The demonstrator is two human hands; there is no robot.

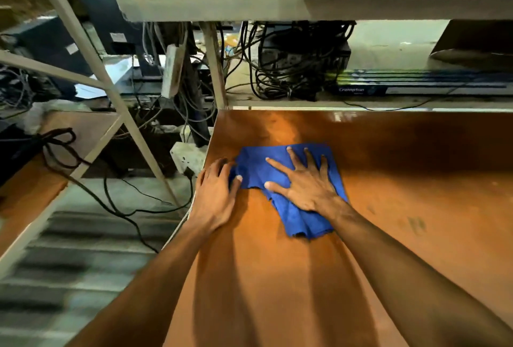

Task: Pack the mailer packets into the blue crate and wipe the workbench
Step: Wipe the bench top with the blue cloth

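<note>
Brown, glossy worktop (388, 208) fills the view, and behind it a shelf (388, 41) carries a long Crompton box (416, 85) and tangled cables (291, 69). Blue cloth (258, 169) lies near the worktop's left edge. Right hand (305, 185) presses flat on it, fingers spread; left hand (216, 194) grips the cloth's left edge, thumb on top.
</note>
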